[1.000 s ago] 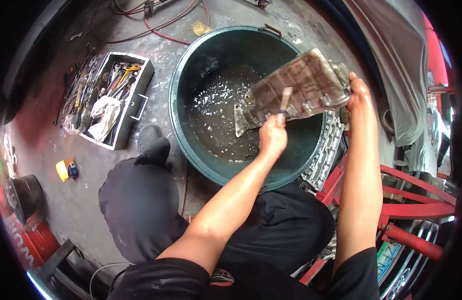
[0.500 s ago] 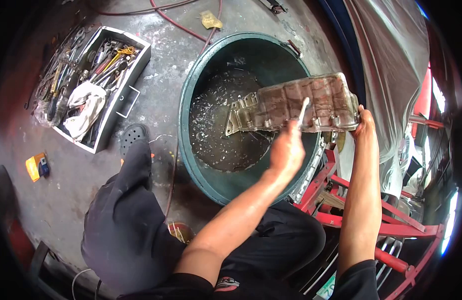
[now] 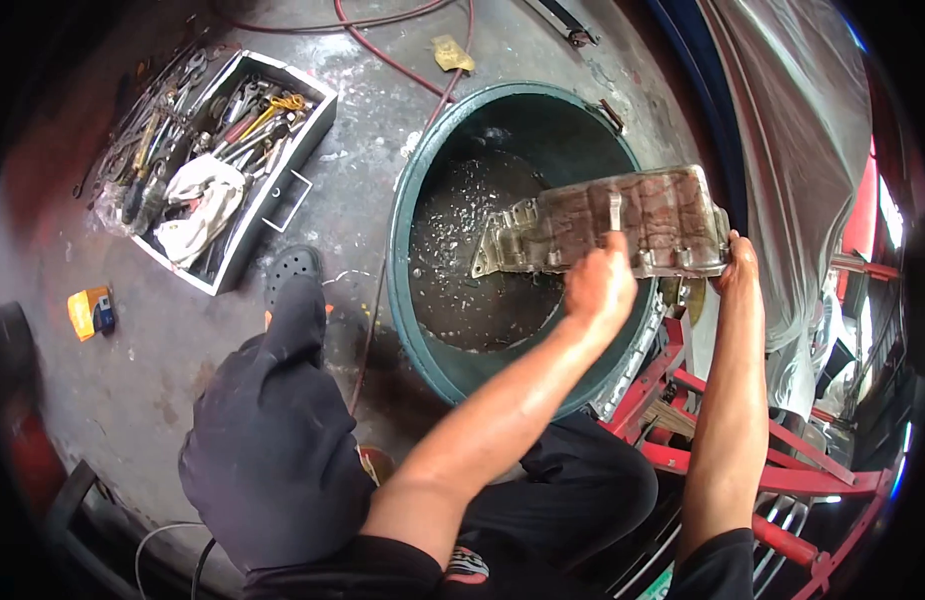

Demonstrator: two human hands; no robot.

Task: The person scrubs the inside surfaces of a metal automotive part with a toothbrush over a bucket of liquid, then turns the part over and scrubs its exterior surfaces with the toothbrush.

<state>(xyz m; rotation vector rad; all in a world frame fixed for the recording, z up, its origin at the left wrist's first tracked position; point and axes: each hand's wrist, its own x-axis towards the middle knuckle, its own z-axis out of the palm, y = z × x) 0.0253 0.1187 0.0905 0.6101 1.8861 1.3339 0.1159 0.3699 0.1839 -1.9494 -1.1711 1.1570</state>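
Observation:
A dirty, ribbed metal oil pan (image 3: pixel 662 200) is held tilted over a round green tub (image 3: pixel 410 310). My right hand (image 3: pixel 742 262) grips its right end. My left hand (image 3: pixel 600 288) is closed around a small pale brush (image 3: pixel 615 208), much like a toothbrush, whose head lies against the pan's brown-stained face. The fist hides the brush's handle. Below the pan's narrow flanged end, murky liquid with light flecks covers the tub's bottom.
To the left sits an open metal drawer (image 3: pixel 267 225) of wrenches with a white rag (image 3: pixel 197 205). A red metal frame (image 3: pixel 662 385) stands at the tub's lower right. Red hose (image 3: pixel 392 65) crosses the floor behind. Plastic sheeting (image 3: pixel 792 150) hangs at right.
The camera view has shifted, so the floor and tub appear farther right and lower. The brush in my left hand has turned from slanted to nearly upright. Both grips are kept.

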